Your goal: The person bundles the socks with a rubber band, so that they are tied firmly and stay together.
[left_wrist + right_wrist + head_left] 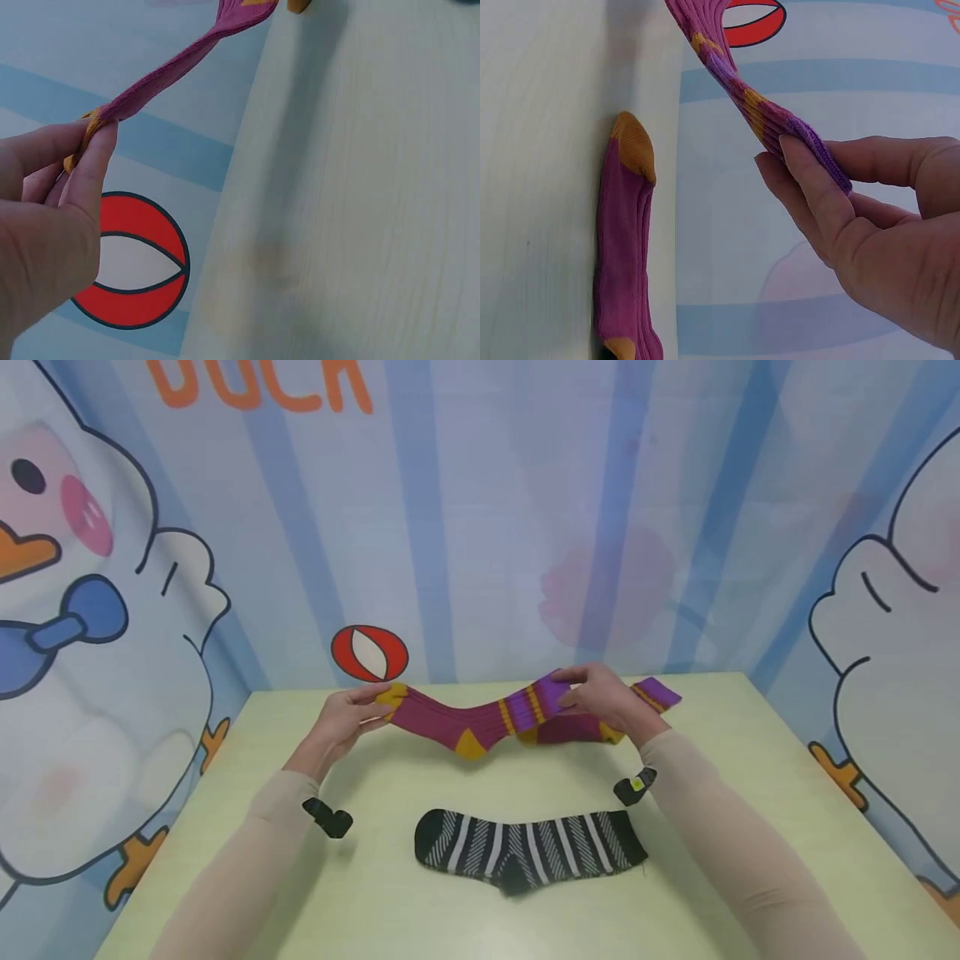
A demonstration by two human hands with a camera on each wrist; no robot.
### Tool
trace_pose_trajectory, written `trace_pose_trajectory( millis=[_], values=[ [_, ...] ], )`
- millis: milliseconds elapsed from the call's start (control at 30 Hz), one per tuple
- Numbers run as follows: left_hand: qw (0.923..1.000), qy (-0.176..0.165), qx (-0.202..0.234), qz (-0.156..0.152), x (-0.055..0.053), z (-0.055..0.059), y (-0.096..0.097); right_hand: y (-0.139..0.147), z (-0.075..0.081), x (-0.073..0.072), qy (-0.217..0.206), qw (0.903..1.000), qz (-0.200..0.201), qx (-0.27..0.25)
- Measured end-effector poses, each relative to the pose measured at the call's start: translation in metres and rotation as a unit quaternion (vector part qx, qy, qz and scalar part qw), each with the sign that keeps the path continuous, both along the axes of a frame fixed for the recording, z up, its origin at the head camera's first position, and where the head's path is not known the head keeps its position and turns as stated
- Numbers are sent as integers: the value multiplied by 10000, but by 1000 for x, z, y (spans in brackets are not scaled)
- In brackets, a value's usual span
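A maroon sock with a yellow toe and heel and a purple striped cuff hangs stretched between both hands, over the back of the table. My left hand pinches its yellow toe between thumb and fingers, as the left wrist view shows too. At the other end, my right hand pinches the purple cuff. Behind and below the right hand lies a second maroon sock of the same pattern on the table, partly covered by that hand in the head view. Closer to me, a black-and-white patterned sock lies flat.
The pale yellow-green table ends at a printed backdrop with blue stripes and cartoon ducks. A red-and-white ball is printed on it behind the left hand. Small black cameras are strapped to the wrists.
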State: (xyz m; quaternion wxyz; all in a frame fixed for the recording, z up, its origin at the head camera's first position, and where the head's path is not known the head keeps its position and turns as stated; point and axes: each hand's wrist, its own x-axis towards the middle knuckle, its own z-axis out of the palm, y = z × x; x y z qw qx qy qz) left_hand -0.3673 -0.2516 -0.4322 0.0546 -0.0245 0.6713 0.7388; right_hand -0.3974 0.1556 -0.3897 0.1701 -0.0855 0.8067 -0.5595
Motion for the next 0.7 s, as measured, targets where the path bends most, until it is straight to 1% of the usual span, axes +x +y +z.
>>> trace_pose_trajectory(
  millis=[133,233,333,467,600,700],
  values=[
    [9999,121,71,-89,12,5,8,7,8,11,-44,10000,-45,36],
    [9998,101,146,-116,19,5,11,13,13,20,42,9998,22,192],
    [9997,70,214,-116,26,5,12,21,14,30,161,9993,61,336],
    [9996,77,240,-108,40,9,15,32,15,48,302,9989,97,341],
    [9993,101,308,-183,54,15,23,46,16,65,319,9994,146,-21],
    [9989,115,400,-211,62,21,27,56,19,76,283,9985,199,-431]
  ],
)
